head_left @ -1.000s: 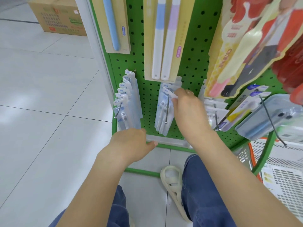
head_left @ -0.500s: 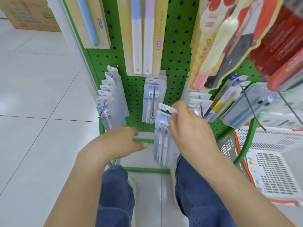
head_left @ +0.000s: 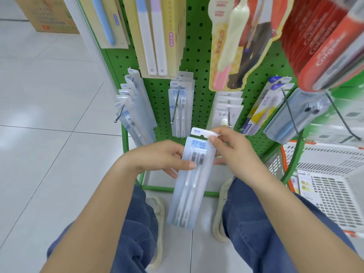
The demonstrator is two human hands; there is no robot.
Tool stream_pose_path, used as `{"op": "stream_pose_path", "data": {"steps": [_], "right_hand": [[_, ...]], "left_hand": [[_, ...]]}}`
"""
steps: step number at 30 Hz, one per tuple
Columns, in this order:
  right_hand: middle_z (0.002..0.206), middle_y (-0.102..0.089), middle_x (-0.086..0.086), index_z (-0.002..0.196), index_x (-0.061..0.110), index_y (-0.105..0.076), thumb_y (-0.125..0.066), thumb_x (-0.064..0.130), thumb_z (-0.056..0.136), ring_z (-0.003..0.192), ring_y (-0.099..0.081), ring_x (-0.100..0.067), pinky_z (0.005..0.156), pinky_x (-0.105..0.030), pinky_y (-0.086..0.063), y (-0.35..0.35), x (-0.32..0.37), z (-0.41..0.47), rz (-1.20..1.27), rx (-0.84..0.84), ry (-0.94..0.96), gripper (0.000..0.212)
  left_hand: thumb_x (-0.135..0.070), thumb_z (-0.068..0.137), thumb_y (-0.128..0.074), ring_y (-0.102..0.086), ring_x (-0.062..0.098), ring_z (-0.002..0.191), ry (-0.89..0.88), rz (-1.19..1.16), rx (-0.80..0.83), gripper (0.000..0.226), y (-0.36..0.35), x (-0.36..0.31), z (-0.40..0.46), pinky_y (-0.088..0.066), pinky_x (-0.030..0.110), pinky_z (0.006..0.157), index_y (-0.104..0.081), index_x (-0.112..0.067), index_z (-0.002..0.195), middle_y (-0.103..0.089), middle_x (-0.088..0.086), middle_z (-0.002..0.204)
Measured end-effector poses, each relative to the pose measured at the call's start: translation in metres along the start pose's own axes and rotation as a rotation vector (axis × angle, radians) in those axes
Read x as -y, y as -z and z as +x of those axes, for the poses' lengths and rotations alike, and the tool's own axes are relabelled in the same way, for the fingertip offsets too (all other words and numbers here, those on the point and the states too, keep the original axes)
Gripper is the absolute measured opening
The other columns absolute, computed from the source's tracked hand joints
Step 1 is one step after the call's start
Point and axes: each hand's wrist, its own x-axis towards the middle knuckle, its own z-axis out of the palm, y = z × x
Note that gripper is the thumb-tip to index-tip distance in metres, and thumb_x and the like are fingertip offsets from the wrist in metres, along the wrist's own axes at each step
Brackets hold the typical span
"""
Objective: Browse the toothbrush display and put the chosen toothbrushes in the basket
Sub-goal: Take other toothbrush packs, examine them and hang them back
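Toothbrush pack (head_left: 190, 182) held in both hands in front of the green pegboard display (head_left: 199, 62).

The left hand (head_left: 157, 157) grips the pack's left edge beside the two dark brush heads, thumb across the front and fingers curled behind. The right hand (head_left: 231, 149) pinches the white hang tab at the pack's top between thumb and forefinger. The pack is clear of the hooks, tilted with its lower end toward the person's knees, above the floor (head_left: 45, 146). More packs hang on the hooks (head_left: 175, 107) along the display's lower edge. The white basket (head_left: 331, 174) with an orange rim sits on the floor at the display's right corner, near the right forearm.
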Motion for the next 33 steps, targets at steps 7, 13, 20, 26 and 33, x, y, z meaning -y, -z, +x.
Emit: {"op": "stream_pose_path", "data": {"steps": [7, 13, 20, 26, 33], "right_hand": [[0.097, -0.075, -0.004, 0.100, 0.014, -0.070, -0.052, 0.031, 0.099, 0.084, -0.071, -0.015, 0.075, -0.029, -0.058, -0.005, 0.012, -0.017, 0.296, 0.164, -0.229, 0.025], [0.088, -0.076, 0.001, 0.097, 0.017, -0.070, -0.048, 0.022, 0.101, 0.082, -0.073, -0.013, 0.077, -0.028, -0.058, -0.013, -0.012, -0.034, 0.413, 0.094, -0.305, 0.023], [0.081, -0.074, 0.007, 0.093, 0.014, -0.070, -0.044, 0.013, 0.102, 0.073, -0.071, -0.004, 0.062, -0.016, -0.054, -0.012, -0.026, -0.029, 0.326, -0.014, -0.196, 0.027], [0.102, -0.060, -0.038, 0.096, -0.016, -0.061, -0.049, 0.019, 0.100, 0.098, -0.065, -0.039, 0.081, -0.037, -0.059, -0.007, -0.036, -0.032, 0.262, 0.017, -0.120, 0.037], [0.104, -0.053, -0.043, 0.098, -0.020, -0.056, -0.048, 0.017, 0.101, 0.098, -0.059, -0.048, 0.072, -0.030, -0.060, -0.010, -0.039, -0.031, 0.221, 0.036, -0.144, 0.039]], "left_hand": [[-0.040, 0.086, -0.064, -0.070, 0.022, 0.095, -0.064, -0.331, -0.241, 0.037, -0.026, 0.004, -0.022, -0.058, 0.026, 0.076, -0.068, -0.015, 0.113, -0.075, 0.001, 0.103], [-0.040, 0.084, -0.068, -0.061, 0.011, 0.077, 0.075, -0.471, -0.356, 0.036, -0.048, 0.021, -0.010, -0.060, 0.028, 0.069, -0.063, -0.013, 0.107, -0.066, 0.000, 0.101], [-0.040, 0.086, -0.069, -0.066, 0.003, 0.093, -0.090, -0.142, -0.597, 0.024, -0.064, 0.015, 0.012, -0.054, 0.035, 0.089, -0.068, -0.025, 0.105, -0.068, -0.014, 0.102], [-0.045, 0.080, -0.074, -0.067, 0.002, 0.082, -0.081, -0.022, -0.677, 0.024, -0.074, 0.005, 0.011, -0.055, 0.033, 0.084, -0.074, -0.026, 0.094, -0.072, -0.011, 0.086], [-0.050, 0.073, -0.078, -0.067, -0.005, 0.074, -0.059, -0.049, -0.655, 0.019, -0.068, 0.016, 0.009, -0.055, 0.025, 0.078, -0.074, -0.034, 0.081, -0.073, -0.014, 0.078]]}}
